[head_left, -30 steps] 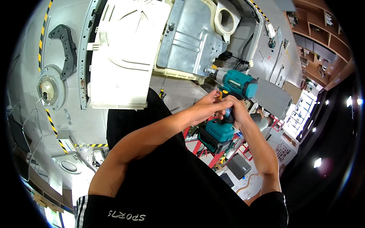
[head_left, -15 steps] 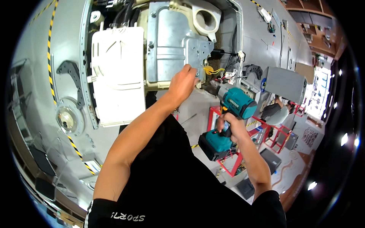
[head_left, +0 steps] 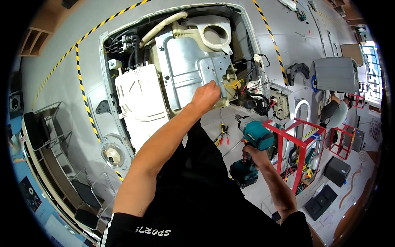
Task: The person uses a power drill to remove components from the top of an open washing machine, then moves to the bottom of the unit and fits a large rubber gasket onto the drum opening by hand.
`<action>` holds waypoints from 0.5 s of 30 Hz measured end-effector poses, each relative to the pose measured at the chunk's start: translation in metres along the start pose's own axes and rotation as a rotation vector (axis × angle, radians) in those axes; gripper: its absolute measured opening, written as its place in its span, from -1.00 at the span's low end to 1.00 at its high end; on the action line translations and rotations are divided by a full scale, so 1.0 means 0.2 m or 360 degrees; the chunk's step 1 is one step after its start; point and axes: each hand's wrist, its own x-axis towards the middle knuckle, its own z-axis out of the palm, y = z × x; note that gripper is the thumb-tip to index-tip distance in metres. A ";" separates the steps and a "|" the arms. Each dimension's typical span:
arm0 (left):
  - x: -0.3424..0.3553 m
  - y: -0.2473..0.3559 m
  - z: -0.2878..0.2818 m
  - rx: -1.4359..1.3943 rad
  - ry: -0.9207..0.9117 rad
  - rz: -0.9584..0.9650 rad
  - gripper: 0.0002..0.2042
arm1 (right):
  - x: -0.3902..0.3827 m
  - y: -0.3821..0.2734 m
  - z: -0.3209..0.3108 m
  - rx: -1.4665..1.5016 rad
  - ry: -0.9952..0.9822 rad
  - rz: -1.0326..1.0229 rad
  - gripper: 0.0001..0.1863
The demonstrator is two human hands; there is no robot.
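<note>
Person's left grip (head_left: 205, 97), fingers bunched, sits at the near right edge of the metal plate (head_left: 187, 61), hold untellable; right grip (head_left: 256, 156) clamps the drill (head_left: 257, 135), nearer and right; likely fingertip work, next calling for steadiness.

I wear this wide camera on my head, the left of two. It looks down from close above my left hand (head_left: 206, 97) and right hand (head_left: 256, 156), with floor (head_left: 290, 47) spreading around.

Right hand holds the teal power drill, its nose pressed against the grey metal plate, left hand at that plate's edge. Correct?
Not quite: the head view shows the power drill with its nose apart from the metal plate. The rest stands.
</note>
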 end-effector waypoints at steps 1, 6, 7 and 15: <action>0.00 0.01 0.00 0.0037 0.0008 -0.0002 -0.84 | 0.00 0.01 -0.01 0.0027 -0.0009 -0.0003 -0.67; 0.02 0.04 -0.01 0.0033 -0.0095 -0.0107 -0.84 | 0.04 0.07 -0.04 0.0075 -0.0060 -0.0013 -0.65; 0.02 0.04 -0.02 0.0023 -0.0105 -0.0104 -0.84 | 0.05 0.09 -0.05 0.0073 -0.0067 -0.0015 -0.64; -0.02 0.04 -0.01 -0.0200 -0.0038 -0.0316 -0.82 | 0.05 0.10 -0.06 0.0016 -0.0116 -0.0164 -0.75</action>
